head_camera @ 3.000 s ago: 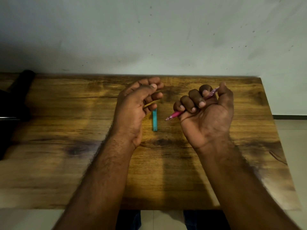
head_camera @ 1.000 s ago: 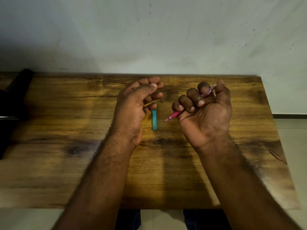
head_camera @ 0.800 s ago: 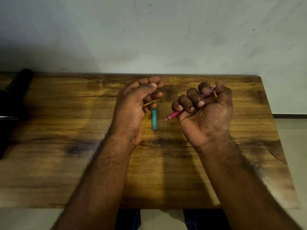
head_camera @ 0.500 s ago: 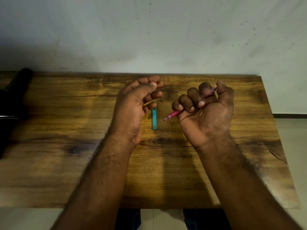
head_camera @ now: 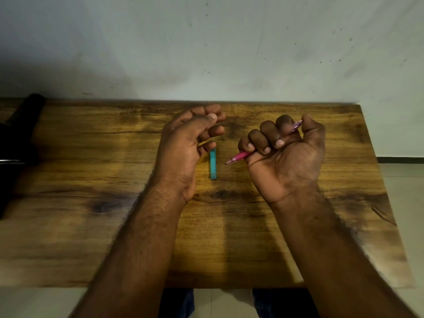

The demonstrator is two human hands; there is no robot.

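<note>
A person's right hand (head_camera: pixel 284 157) grips a pink pen (head_camera: pixel 238 156) in a closed fist above a wooden table (head_camera: pixel 91 203), tip pointing left. Just left of that grip, a teal cap (head_camera: pixel 213 164) lies flat beside the left hand (head_camera: pixel 185 143), its fingers loosely curled and holding nothing visible.

cap (head_camera: pixel 213 163) on table (head_camera: pixel 91 226) btwn hands | pen (head_camera: pixel 238 156) R of cap

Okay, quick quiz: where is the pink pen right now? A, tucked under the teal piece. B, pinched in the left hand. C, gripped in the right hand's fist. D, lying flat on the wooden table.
C: the right hand curls its fingers round the pink pen, whose tip sticks out toward the teal piece lying on the table.
</note>
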